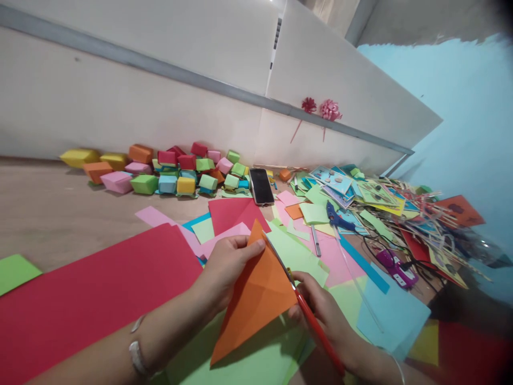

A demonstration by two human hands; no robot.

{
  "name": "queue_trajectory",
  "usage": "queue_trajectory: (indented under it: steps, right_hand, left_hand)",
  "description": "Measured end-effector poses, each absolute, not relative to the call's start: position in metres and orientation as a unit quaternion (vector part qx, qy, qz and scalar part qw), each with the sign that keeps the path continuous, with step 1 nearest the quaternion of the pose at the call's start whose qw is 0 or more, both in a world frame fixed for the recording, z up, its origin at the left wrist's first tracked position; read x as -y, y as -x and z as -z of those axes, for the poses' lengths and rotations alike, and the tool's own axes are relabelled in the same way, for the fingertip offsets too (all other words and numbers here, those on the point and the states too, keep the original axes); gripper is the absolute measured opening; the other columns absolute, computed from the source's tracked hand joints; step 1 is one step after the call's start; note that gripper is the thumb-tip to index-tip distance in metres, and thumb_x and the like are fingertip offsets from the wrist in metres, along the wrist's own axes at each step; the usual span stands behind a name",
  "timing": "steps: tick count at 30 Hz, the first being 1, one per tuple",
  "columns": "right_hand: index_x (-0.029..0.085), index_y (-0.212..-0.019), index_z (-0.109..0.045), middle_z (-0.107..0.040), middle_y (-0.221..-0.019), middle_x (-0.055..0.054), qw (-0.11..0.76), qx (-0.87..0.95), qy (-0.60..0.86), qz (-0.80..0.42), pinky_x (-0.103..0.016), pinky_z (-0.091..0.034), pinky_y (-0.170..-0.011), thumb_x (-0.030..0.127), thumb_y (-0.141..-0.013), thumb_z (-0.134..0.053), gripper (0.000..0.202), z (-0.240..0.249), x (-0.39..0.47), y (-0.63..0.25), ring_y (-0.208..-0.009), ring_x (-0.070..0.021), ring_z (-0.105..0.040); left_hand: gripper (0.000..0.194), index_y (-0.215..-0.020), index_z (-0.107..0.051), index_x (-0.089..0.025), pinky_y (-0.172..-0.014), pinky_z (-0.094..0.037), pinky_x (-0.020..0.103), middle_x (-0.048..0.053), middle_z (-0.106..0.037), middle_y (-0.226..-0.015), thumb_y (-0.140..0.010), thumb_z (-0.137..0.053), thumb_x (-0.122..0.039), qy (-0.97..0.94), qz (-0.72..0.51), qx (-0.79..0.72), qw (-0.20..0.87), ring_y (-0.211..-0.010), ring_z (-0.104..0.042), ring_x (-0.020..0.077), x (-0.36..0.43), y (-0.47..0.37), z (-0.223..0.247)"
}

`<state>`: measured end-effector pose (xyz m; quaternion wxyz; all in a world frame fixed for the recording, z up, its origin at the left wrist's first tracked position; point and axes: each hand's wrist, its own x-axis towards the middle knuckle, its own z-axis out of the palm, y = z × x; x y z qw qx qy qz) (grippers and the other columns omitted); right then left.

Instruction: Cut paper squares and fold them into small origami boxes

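Note:
My left hand pinches a creased piece of orange paper near its upper corner, thumb on top. In my right hand is a pair of scissors with red handles. Their metal blades lie along the right edge of the orange paper, close to its upper tip. How far apart the blades stand is hard to make out. Below the hands are light green sheets, and a large red sheet spreads to the left.
Small coloured paper boxes line the wall. A phone lies beside them. To the right are a blue glue gun, a cutter knife, a purple power adapter with cables, and piled cards. Two paper flowers stand against the wall.

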<state>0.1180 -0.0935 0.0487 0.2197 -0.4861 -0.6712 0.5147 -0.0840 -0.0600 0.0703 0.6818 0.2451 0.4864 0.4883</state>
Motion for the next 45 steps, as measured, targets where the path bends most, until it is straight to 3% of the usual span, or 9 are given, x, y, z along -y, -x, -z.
queue_trajectory:
  steps: [4,18,26,30,39,45]
  right_hand:
    - [0.018,-0.121,-0.042,-0.061,-0.072,0.000,0.218,0.671,0.490,-0.512,-0.028,-0.045,-0.062,0.054,-0.082,-0.057,0.055,-0.047,0.094,-0.117,-0.065,-0.0166,-0.060]
    - [0.019,-0.124,-0.045,-0.053,-0.073,0.001,0.237,0.696,0.468,-0.491,-0.026,-0.038,-0.057,0.064,-0.086,-0.053,0.060,-0.046,0.093,-0.117,-0.062,-0.0132,-0.048]
    - [0.017,-0.122,-0.045,-0.057,-0.070,0.000,0.241,0.690,0.465,-0.499,-0.025,-0.035,-0.052,0.070,-0.084,-0.053,0.065,-0.045,0.093,-0.114,-0.055,-0.0117,-0.046]
    - [0.017,-0.120,-0.046,-0.057,-0.068,0.001,0.238,0.689,0.469,-0.499,-0.024,-0.033,-0.049,0.068,-0.085,-0.054,0.062,-0.046,0.093,-0.114,-0.051,-0.0099,-0.041]
    - [0.021,-0.125,-0.043,-0.057,-0.071,0.003,0.262,0.659,0.456,-0.537,-0.022,-0.036,-0.052,0.052,-0.089,-0.059,0.050,-0.033,0.093,-0.117,-0.056,-0.0102,-0.048]
    - [0.019,-0.121,-0.042,-0.056,-0.068,0.004,0.256,0.674,0.458,-0.520,-0.022,-0.036,-0.052,0.052,-0.086,-0.062,0.052,-0.042,0.093,-0.114,-0.053,-0.0090,-0.044]
  left_hand:
    - [0.039,-0.067,-0.068,-0.013,-0.051,-0.049,0.027,0.007,-0.071,-0.062,-0.051,-0.085,-0.044,-0.241,-0.489,-0.493,0.677,-0.054,-0.064,0.0196,0.059,0.084,-0.070]
    - [0.043,-0.071,-0.072,-0.012,-0.056,-0.052,0.030,0.011,-0.074,-0.067,-0.047,-0.086,-0.045,-0.244,-0.481,-0.495,0.681,-0.059,-0.068,0.0233,0.062,0.083,-0.074]
    - [0.038,-0.064,-0.070,-0.012,-0.050,-0.048,0.026,0.009,-0.073,-0.061,-0.047,-0.086,-0.042,-0.242,-0.485,-0.496,0.678,-0.052,-0.065,0.0192,0.062,0.083,-0.075]
    - [0.034,-0.064,-0.070,-0.013,-0.049,-0.047,0.025,0.008,-0.073,-0.060,-0.052,-0.086,-0.041,-0.245,-0.489,-0.485,0.683,-0.051,-0.064,0.0181,0.063,0.083,-0.072]
    - [0.037,-0.073,-0.072,-0.012,-0.057,-0.053,0.031,0.012,-0.076,-0.072,-0.057,-0.085,-0.043,-0.266,-0.474,-0.478,0.690,-0.060,-0.069,0.0233,0.063,0.085,-0.068]
    - [0.036,-0.069,-0.072,-0.013,-0.053,-0.051,0.027,0.009,-0.075,-0.066,-0.055,-0.085,-0.043,-0.264,-0.476,-0.484,0.685,-0.056,-0.067,0.0200,0.063,0.084,-0.071]
